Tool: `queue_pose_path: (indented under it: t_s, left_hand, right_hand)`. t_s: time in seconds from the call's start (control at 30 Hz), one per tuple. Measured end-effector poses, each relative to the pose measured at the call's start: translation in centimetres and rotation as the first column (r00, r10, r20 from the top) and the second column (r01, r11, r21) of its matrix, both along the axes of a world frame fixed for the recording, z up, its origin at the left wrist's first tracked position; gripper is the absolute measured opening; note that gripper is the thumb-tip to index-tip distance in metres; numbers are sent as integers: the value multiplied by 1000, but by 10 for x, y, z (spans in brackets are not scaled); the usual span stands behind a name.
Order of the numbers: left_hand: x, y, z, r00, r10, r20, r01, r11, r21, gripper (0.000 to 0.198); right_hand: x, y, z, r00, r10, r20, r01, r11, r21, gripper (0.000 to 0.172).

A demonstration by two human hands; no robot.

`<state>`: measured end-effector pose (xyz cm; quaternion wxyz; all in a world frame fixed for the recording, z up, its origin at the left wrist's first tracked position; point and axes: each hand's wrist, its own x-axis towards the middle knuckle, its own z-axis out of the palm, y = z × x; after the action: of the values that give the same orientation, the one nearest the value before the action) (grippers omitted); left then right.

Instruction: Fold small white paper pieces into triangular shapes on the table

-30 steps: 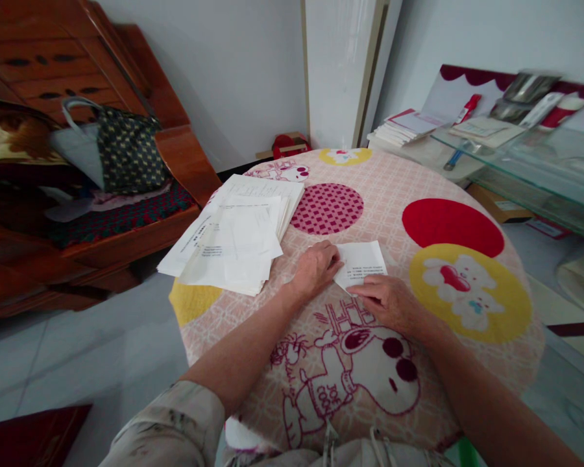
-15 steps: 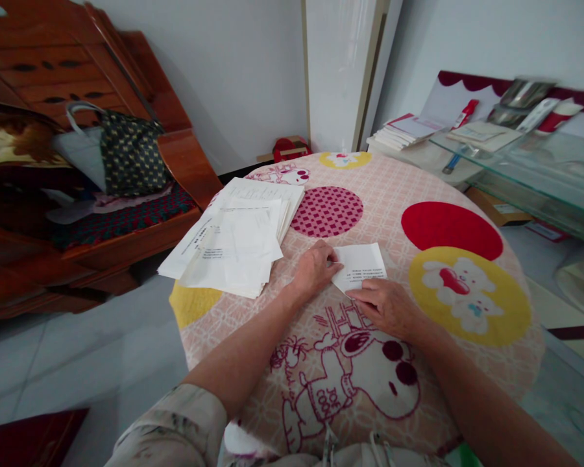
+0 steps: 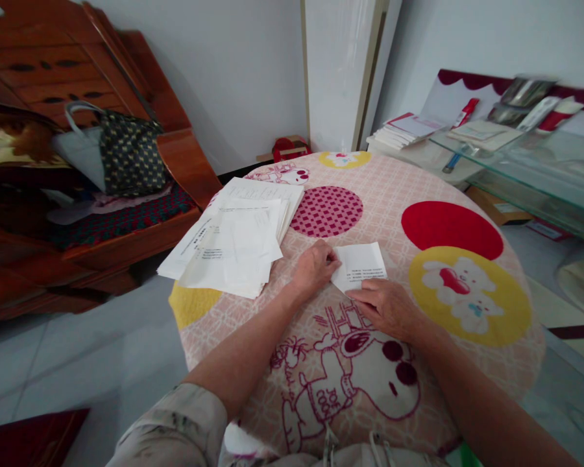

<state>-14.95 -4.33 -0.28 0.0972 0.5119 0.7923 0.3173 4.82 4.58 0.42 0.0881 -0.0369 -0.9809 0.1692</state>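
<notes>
A small folded sheet of printed paper (image 3: 363,258) lies on the round table's cloth, printed lines running along its lower half. At its left edge my left hand (image 3: 315,267) is closed, fingertips curled onto the paper. My right hand (image 3: 389,308) covers part of the lower edge, with fingers and thumb drawn together on the paper; its fingertips are partly hidden. To the left of my hands lies a loose stack of printed sheets (image 3: 238,243), its layers fanned out unevenly.
A pink patterned tablecloth (image 3: 374,185) covers the table. On the left stands a wooden bench (image 3: 189,159) with a dark dotted bag (image 3: 131,152). At right are a glass shelf (image 3: 525,172), stacked booklets (image 3: 403,130) and a metal pot (image 3: 525,91).
My left fingers have curled in slightly at the paper's left edge. The right hand, the small paper and the stack keep nearly the same positions.
</notes>
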Motion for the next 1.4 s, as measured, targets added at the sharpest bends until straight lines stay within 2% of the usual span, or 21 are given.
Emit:
queue_pose_path:
  t_s: [0.27,0.57,0.83,1.0,1.17,1.4]
  left_hand:
    - [3,0,2,1000,17,-7,-17,1000,-3,7]
    - [3,3,-3,999,37,-35,-37,999,-17,6]
    - [4,2,-2,999,34,-36,-34,999,3,6]
    - [4,3,-3,999,34,-34,-34,999,3,7]
    - [4,3,-1,999,39,-28,-39,999,-6,9]
    - [5,2,0,998,48,-37,-48,999,-11,9]
  right_hand:
    - [0,-3,1,1000,-7,29,5,998,65,23]
    - [1,2,1,999,-22,36,22,1000,-9,27]
    - [-3,-13,11,991,-41,124,10,970,241,19]
    - [-3,-20,13,996,-49,70,24,946,323,18]
    - [-4,-19,3,994,23,-104,3,969,245,24]
    - [-5,-12,-5,987,100,-122,-90,992,83,27]
